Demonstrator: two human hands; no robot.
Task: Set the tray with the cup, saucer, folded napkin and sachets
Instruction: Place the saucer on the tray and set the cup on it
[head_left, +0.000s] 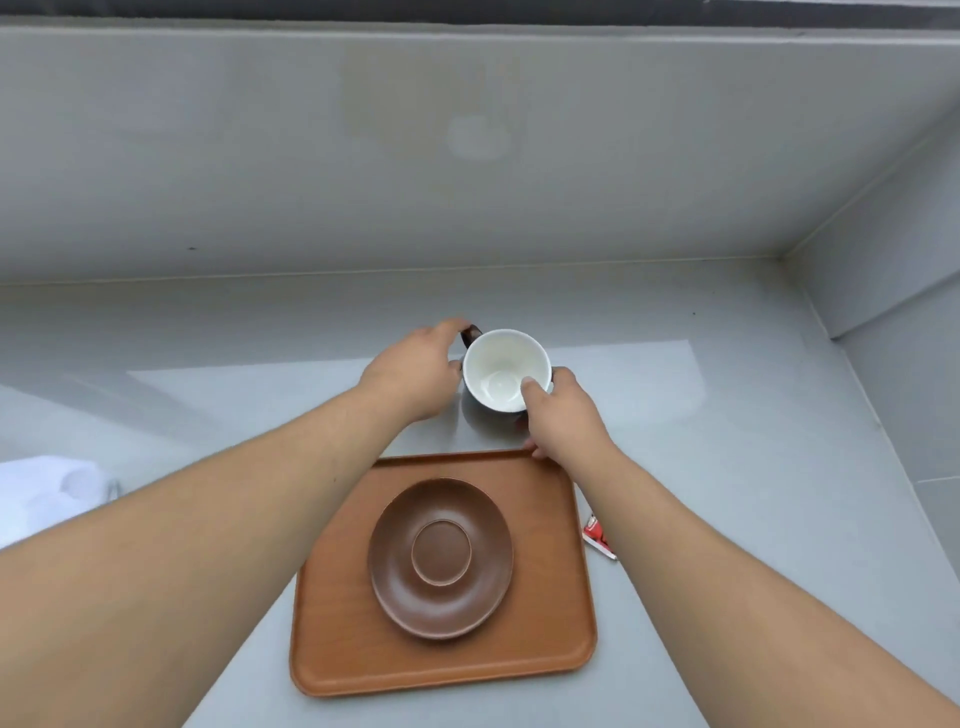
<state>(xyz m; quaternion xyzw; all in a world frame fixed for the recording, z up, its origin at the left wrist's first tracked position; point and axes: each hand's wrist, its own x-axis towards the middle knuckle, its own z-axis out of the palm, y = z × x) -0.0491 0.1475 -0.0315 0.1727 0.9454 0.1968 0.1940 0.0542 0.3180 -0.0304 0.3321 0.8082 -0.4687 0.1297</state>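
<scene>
Count: one tray (441, 670), one saucer (441, 558), one cup (506, 371), one sachet (597, 535) visible, one white cloth (47, 493), maybe the napkin, can't confirm. Cup at frame centre, just above the tray's top edge. Left hand (415, 376) curled round its dark handle, right hand (563, 410) pinching the rim, thumb inside. Saucer centred on tray, lower centre. Grey glossy desk (727, 415), grey wall behind, corner upper right. Right forearm partly hides sachet; cloth at left edge
</scene>
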